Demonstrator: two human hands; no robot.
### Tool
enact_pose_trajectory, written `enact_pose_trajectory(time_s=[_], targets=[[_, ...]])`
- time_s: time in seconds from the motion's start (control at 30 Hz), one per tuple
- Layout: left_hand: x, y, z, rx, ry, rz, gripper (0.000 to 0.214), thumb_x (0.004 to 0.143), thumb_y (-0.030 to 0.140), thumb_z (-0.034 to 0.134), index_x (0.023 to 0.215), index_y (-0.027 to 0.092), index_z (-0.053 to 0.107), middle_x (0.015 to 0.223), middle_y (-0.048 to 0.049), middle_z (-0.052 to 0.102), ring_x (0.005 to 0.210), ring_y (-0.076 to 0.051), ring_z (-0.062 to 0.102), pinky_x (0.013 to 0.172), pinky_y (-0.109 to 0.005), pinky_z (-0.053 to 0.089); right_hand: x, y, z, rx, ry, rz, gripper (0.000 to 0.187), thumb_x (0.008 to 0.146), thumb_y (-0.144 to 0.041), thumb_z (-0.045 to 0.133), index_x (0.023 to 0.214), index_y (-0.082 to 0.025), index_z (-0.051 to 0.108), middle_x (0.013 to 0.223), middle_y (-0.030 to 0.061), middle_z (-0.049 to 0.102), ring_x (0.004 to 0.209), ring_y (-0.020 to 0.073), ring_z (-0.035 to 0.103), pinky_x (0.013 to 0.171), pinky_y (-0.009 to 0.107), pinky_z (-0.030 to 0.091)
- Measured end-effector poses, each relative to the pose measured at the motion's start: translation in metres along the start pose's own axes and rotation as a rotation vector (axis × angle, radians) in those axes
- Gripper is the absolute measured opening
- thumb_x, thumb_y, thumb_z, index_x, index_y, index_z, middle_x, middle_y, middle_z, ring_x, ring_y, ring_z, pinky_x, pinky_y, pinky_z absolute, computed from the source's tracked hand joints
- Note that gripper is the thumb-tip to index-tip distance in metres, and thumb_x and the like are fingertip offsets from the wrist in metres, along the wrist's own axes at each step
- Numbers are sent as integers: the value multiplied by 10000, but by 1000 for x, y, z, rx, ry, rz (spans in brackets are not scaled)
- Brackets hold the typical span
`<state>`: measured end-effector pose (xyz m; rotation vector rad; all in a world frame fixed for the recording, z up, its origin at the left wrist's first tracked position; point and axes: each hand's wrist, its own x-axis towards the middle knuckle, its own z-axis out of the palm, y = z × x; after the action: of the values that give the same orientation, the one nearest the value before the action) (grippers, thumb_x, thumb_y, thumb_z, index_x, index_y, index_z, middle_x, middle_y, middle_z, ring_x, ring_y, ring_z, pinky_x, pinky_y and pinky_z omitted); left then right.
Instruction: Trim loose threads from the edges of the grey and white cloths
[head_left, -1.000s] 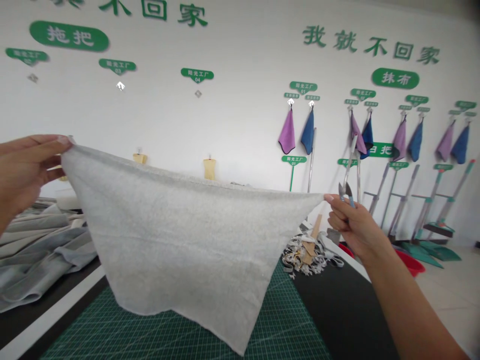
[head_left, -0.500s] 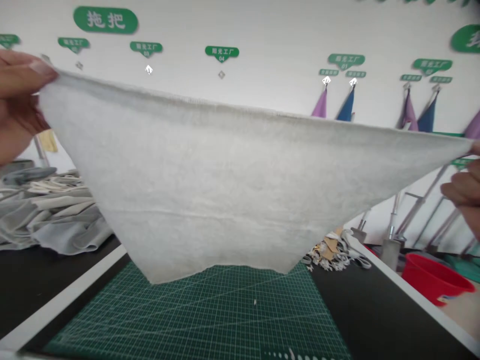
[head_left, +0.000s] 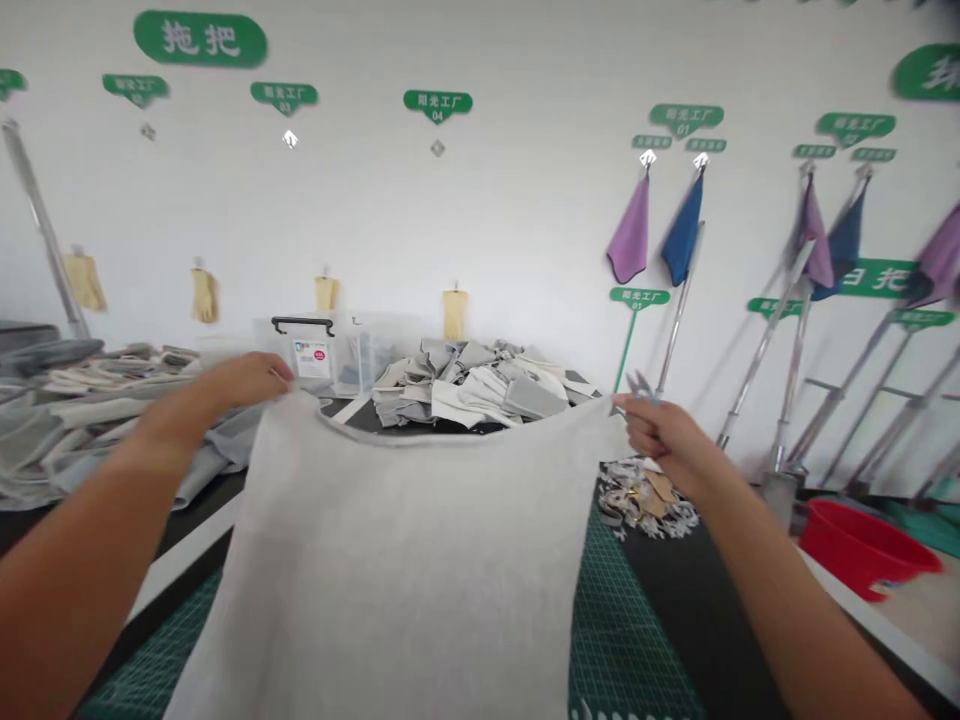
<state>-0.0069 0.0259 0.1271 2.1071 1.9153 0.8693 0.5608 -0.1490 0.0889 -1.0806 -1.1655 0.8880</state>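
The person's left hand (head_left: 251, 380) was pinching the top left corner of a soft, pale grey fabric sheet (head_left: 397, 570), its fingers pressed together on the cloth at about 11 o'clock. The right hand (head_left: 660, 430) pinched the opposite corner at about 1 o'clock, fingers curled, with small steel snips (head_left: 641, 385) poking up from its grip. The sheet hung between them at 6 o'clock, its top edge sagging in a shallow curve and its lower edge running out of view.

Past that edge, at 12 o'clock, sat a heap of grey and cream fabric offcuts (head_left: 472, 390), with a clear plastic box with black handles (head_left: 315, 350) just beside it. A small pile of ragged scraps (head_left: 645, 497) lay just below the right hand. A green gridded cutting mat (head_left: 622, 610) showed on both sides of the sheet, and open black tabletop (head_left: 694, 590) lay to its right. A red plastic basin (head_left: 862, 548) stood beyond the table edge at 3 o'clock.
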Motion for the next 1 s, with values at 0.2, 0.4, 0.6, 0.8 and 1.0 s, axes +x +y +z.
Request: enact_pose_trajectory(time_s=[0.2, 0.4, 0.6, 0.8, 1.0], targets=[[-43, 106, 127, -187, -443, 390, 473, 844, 614, 547, 1081, 237, 706, 1164, -57, 722, 1089, -281, 645, 971, -358, 485, 13, 100, 34, -33, -80, 134, 427, 746, -473, 799, 768, -202, 469, 505, -124, 240, 416, 37, 177, 397, 214, 101], [-84, 203, 273, -544, -538, 522, 522, 932, 571, 478, 1220, 170, 649, 1210, -115, 694, 1096, -249, 648, 970, -347, 496, 7, 149, 47, -180, -130, 172, 374, 802, -527, 699, 858, -177, 583, 438, -111, 287, 386, 57, 200, 389, 216, 107], [-98, 215, 358, -774, -479, 492, 309, 924, 450, 562, 1010, 182, 690, 1012, -75, 736, 950, -194, 691, 878, -295, 526, 6, 178, 44, -225, -80, 158, 357, 799, -514, 689, 784, -182, 556, 424, -94, 332, 373, 56, 243, 379, 205, 143], [-104, 192, 368, -835, -401, 391, 305, 862, 465, 647, 912, 167, 688, 764, -22, 676, 699, -138, 614, 672, -239, 470, 8, 195, 42, -201, -68, 134, 333, 784, -477, 710, 869, -170, 612, 425, -99, 347, 374, 55, 245, 369, 194, 151], [-107, 191, 372, -947, -427, 296, 318, 820, 466, 689, 884, 156, 719, 719, -20, 650, 676, -136, 589, 665, -241, 451, 8, 201, 45, -164, -56, 162, 305, 811, -457, 685, 868, -169, 604, 418, -103, 328, 352, 55, 230, 355, 200, 122]])
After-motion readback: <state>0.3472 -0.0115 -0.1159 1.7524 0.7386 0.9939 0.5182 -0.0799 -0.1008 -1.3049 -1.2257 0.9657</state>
